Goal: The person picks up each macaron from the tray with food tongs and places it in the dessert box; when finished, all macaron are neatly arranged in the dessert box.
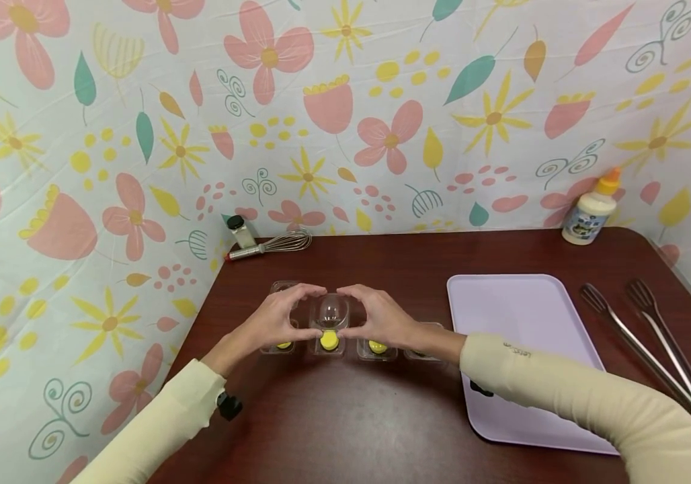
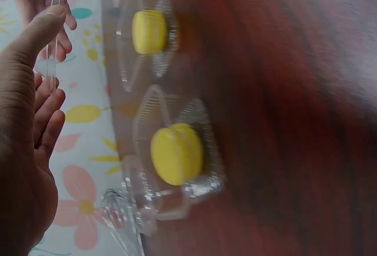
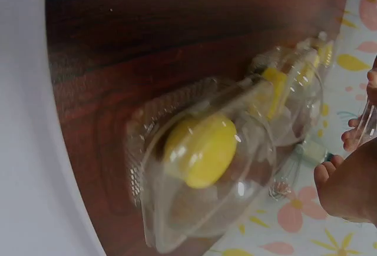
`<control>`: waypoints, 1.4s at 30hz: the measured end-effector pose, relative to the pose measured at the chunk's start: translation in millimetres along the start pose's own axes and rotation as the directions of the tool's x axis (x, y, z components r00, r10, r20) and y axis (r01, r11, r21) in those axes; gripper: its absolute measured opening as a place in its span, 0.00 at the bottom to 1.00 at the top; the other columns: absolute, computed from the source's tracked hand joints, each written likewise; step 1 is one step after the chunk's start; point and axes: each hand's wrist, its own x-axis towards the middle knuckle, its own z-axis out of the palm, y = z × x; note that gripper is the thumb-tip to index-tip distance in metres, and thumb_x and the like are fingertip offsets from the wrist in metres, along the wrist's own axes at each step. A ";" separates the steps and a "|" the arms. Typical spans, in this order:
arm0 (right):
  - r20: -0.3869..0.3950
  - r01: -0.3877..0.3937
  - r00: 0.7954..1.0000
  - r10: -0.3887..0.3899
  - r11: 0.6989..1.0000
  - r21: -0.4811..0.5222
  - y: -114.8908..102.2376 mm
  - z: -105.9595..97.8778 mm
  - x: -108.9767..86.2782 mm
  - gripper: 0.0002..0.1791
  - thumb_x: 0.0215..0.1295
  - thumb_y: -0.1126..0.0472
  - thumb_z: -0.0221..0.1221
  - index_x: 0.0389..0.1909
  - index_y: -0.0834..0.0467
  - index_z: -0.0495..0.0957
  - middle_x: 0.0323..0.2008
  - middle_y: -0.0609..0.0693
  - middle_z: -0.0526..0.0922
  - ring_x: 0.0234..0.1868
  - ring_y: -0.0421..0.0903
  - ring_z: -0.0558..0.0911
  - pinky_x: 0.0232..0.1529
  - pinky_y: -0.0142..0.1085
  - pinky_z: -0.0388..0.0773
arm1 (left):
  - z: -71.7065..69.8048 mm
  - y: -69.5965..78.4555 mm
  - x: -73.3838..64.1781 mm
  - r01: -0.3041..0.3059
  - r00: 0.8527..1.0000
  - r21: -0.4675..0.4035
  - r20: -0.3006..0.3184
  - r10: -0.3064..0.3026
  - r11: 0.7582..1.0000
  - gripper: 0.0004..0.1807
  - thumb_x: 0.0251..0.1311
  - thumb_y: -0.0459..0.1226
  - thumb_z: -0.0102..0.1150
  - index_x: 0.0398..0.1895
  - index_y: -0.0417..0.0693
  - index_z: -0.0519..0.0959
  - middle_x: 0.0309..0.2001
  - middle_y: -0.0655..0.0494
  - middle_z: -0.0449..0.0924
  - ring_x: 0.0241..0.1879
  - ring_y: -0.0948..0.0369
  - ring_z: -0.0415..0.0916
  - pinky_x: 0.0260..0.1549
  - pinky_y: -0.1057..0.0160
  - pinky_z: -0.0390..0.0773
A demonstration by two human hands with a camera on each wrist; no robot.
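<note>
Between my hands is a clear domed plastic lid (image 1: 332, 310), seen edge-on in the left wrist view. My left hand (image 1: 279, 316) pinches one side with thumb and fingers; my right hand (image 1: 382, 317) pinches the other. Just below the lid, a yellow macaron (image 1: 329, 340) sits in a clear plastic container. Whether the lid is joined to that container, I cannot tell. Another yellow macaron (image 2: 178, 153) rests in a container on the left. To the right, one more macaron (image 1: 377, 347) lies in its container. My right wrist partly hides a further clear container (image 1: 425, 354).
A lilac tray (image 1: 503, 302) lies under my right forearm. Tongs (image 1: 654, 356) stretch along the right side. A glue bottle (image 1: 590, 212) stands at the back right. A whisk (image 1: 273, 245) and a black-capped shaker (image 1: 240, 232) are at the back left, by the flowered cloth.
</note>
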 end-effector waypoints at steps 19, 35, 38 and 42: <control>0.126 -0.038 0.991 0.052 0.993 -0.111 5.2 30.5 -7.3 0.45 0.51 0.51 0.84 0.66 0.68 0.77 0.61 0.60 0.84 0.60 0.55 0.84 0.61 0.49 0.81 | 25.4 -12.1 -23.9 0.031 0.989 0.092 0.140 -0.044 0.995 0.42 0.55 0.52 0.82 0.70 0.46 0.74 0.65 0.56 0.79 0.65 0.59 0.77 0.62 0.51 0.79; 0.150 -0.105 0.980 0.128 0.983 -0.154 6.5 37.3 -3.6 0.44 0.49 0.50 0.85 0.65 0.64 0.79 0.61 0.57 0.85 0.60 0.54 0.85 0.58 0.51 0.83 | 29.1 -11.9 -24.8 0.038 0.987 0.118 0.153 -0.056 0.992 0.42 0.53 0.50 0.84 0.68 0.44 0.76 0.63 0.54 0.81 0.62 0.58 0.79 0.60 0.53 0.80; 0.154 -0.110 0.979 0.136 0.980 -0.166 7.2 38.3 -3.1 0.44 0.49 0.49 0.85 0.65 0.63 0.80 0.60 0.56 0.86 0.59 0.53 0.85 0.56 0.51 0.83 | 30.3 -12.7 -25.4 0.025 0.987 0.135 0.152 -0.046 0.991 0.43 0.52 0.51 0.85 0.67 0.44 0.76 0.62 0.54 0.82 0.62 0.59 0.80 0.60 0.53 0.81; 0.157 -0.101 0.979 0.128 0.980 -0.172 8.9 38.3 -2.5 0.44 0.48 0.48 0.85 0.64 0.62 0.80 0.59 0.55 0.86 0.58 0.52 0.86 0.55 0.50 0.84 | 30.2 -13.6 -25.6 0.023 0.987 0.141 0.154 -0.045 0.990 0.43 0.51 0.51 0.85 0.67 0.45 0.76 0.62 0.55 0.82 0.62 0.59 0.80 0.60 0.54 0.81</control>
